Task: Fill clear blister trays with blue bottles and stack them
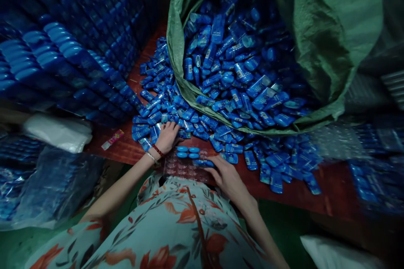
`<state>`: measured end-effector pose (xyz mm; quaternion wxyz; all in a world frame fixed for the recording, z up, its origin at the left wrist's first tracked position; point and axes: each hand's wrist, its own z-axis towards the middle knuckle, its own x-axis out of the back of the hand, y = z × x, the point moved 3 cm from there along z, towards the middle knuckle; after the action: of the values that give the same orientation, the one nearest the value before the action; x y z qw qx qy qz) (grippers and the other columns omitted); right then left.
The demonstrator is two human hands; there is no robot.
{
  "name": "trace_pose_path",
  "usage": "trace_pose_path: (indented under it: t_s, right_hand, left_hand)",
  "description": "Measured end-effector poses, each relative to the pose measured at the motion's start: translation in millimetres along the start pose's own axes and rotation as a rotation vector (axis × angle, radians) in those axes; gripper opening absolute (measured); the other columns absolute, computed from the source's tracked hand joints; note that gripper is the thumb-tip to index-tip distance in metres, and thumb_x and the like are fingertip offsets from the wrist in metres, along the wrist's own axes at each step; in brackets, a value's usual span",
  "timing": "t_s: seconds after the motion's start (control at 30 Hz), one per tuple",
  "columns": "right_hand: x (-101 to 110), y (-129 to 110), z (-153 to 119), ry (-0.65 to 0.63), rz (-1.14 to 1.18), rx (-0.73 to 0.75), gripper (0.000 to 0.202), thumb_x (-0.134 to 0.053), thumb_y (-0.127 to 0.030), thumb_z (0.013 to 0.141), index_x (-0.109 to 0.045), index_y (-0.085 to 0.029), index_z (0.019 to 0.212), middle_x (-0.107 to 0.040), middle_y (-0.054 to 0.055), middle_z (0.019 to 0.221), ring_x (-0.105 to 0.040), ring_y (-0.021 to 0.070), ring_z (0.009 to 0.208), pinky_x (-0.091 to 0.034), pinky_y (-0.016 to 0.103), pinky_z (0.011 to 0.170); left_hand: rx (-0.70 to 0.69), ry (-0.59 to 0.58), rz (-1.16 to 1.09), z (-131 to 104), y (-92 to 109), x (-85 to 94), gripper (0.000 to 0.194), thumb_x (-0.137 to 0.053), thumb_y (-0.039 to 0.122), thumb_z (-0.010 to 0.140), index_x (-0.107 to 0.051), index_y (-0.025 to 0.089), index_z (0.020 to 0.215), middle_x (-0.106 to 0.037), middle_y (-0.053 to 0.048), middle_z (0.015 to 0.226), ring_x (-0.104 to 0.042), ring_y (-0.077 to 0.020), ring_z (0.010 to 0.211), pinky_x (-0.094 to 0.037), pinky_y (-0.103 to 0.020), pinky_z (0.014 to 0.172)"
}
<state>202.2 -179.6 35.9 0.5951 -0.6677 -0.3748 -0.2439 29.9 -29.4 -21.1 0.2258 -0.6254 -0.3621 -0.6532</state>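
Note:
In front of my body lies a clear plastic tray point(184, 171) with moulded cells. Several small blue flip-top containers point(188, 152) stand side by side in its far part, with their rounded ends up. My right hand point(227, 176) is at the tray's right side, its fingers closed on another blue container point(203, 163) held low over the cells. My left hand point(168, 136) is at the near edge of a loose pile of blue containers point(189, 115), fingers bent down around one; its fingertips are partly hidden. A red bead bracelet and a pale bangle circle the left wrist.
A large green woven sack point(176, 50) lies open towards me, full of blue containers. Stacked rows of blue packs point(63, 59) rise at the left. A pink wrapper point(112, 139) and white plastic bag point(58, 132) lie left on the red-brown table point(334, 185). Wrapped packs point(369, 180) are at right.

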Motion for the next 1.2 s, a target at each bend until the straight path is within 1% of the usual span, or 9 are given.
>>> trace_pose_path:
  t_s: [0.1, 0.2, 0.37, 0.5, 0.6, 0.67, 0.77, 0.97, 1.2]
  right_hand:
    - [-22, -5, 3, 0.074, -0.186, 0.066, 0.032, -0.043, -0.019, 0.090, -0.048, -0.020, 0.121, -0.060, 0.008, 0.105, -0.057, 0.0195, 0.093, -0.045, 0.030, 0.077]
    - [-41, -5, 5, 0.054, -0.435, 0.110, 0.033, -0.046, -0.010, 0.084, -0.052, -0.019, 0.115, -0.060, 0.008, 0.099, -0.055, 0.0197, 0.088, -0.043, 0.030, 0.075]
    - [-47, -10, 7, 0.056, -0.574, 0.152, 0.030, -0.048, -0.007, 0.080, -0.055, -0.018, 0.107, -0.056, 0.007, 0.089, -0.051, 0.0193, 0.080, -0.039, 0.030, 0.069]
    - [-43, -25, 14, 0.020, -0.602, 0.161, 0.024, -0.047, -0.007, 0.080, -0.055, -0.018, 0.100, -0.055, 0.006, 0.086, -0.050, 0.0193, 0.078, -0.039, 0.031, 0.069]
    - [-40, -32, 20, -0.050, -0.616, 0.163, 0.026, -0.047, -0.004, 0.080, -0.054, -0.018, 0.101, -0.055, 0.007, 0.088, -0.051, 0.0201, 0.080, -0.040, 0.032, 0.072]
    - [-39, -30, 23, -0.071, -0.607, 0.169, 0.027, -0.046, -0.004, 0.081, -0.053, -0.018, 0.103, -0.056, 0.008, 0.093, -0.052, 0.0204, 0.083, -0.041, 0.032, 0.073]
    - [-38, -19, 24, -0.010, -0.564, 0.170, 0.025, -0.045, -0.006, 0.085, -0.052, -0.016, 0.106, -0.058, 0.008, 0.097, -0.054, 0.0198, 0.087, -0.043, 0.031, 0.075]
    - [-39, 0, 13, 0.190, -0.482, 0.248, 0.027, -0.039, -0.010, 0.089, -0.051, -0.016, 0.113, -0.058, 0.008, 0.099, -0.053, 0.0181, 0.086, -0.045, 0.027, 0.072]
    - [-40, -21, 20, 0.098, -0.599, 0.267, 0.024, -0.043, -0.006, 0.085, -0.055, -0.013, 0.104, -0.056, 0.010, 0.093, -0.052, 0.0200, 0.084, -0.047, 0.028, 0.068]
  left_hand:
    - [0.001, 0.023, -0.038, -2, -3, -1.4, 0.022, -0.048, 0.031, 0.087, -0.056, 0.015, 0.099, -0.054, -0.012, 0.104, -0.047, -0.0273, 0.099, -0.037, -0.043, 0.085]
    - [-0.024, 0.120, -0.135, -11, -5, 2.1, 0.018, -0.042, 0.022, 0.090, -0.056, 0.017, 0.101, -0.056, -0.010, 0.107, -0.048, -0.0250, 0.105, -0.034, -0.046, 0.093]
    - [0.032, 0.392, -0.438, -59, -16, 29.5, 0.022, -0.042, 0.023, 0.091, -0.053, 0.017, 0.110, -0.056, -0.007, 0.101, -0.056, -0.0172, 0.091, -0.046, -0.031, 0.081]
    - [0.087, 0.371, -0.433, -111, -9, 45.2, 0.023, -0.044, 0.021, 0.090, -0.056, 0.019, 0.110, -0.053, -0.006, 0.102, -0.057, -0.0164, 0.092, -0.049, -0.027, 0.079]
    - [0.118, 0.339, -0.481, -133, 10, 37.8, 0.024, -0.045, 0.019, 0.089, -0.052, 0.019, 0.112, -0.056, -0.006, 0.099, -0.059, -0.0154, 0.089, -0.051, -0.026, 0.077]
    - [0.113, 0.368, -0.510, -135, 23, 27.1, 0.023, -0.048, 0.020, 0.089, -0.050, 0.018, 0.111, -0.058, -0.005, 0.094, -0.060, -0.0147, 0.085, -0.051, -0.025, 0.075]
    - [-0.009, 0.427, -0.421, -125, 37, 12.6, 0.023, -0.045, 0.018, 0.090, -0.050, 0.017, 0.112, -0.060, -0.008, 0.095, -0.060, -0.0160, 0.087, -0.052, -0.026, 0.074]
    - [-0.163, 0.463, -0.235, -109, 36, 5.0, 0.031, -0.042, 0.016, 0.091, -0.048, 0.015, 0.122, -0.060, -0.011, 0.097, -0.059, -0.0175, 0.088, -0.053, -0.028, 0.071]
    - [-0.298, 0.384, -0.154, -109, 44, 10.1, 0.029, -0.037, 0.014, 0.091, -0.050, 0.012, 0.117, -0.060, -0.014, 0.097, -0.057, -0.0206, 0.092, -0.052, -0.034, 0.075]
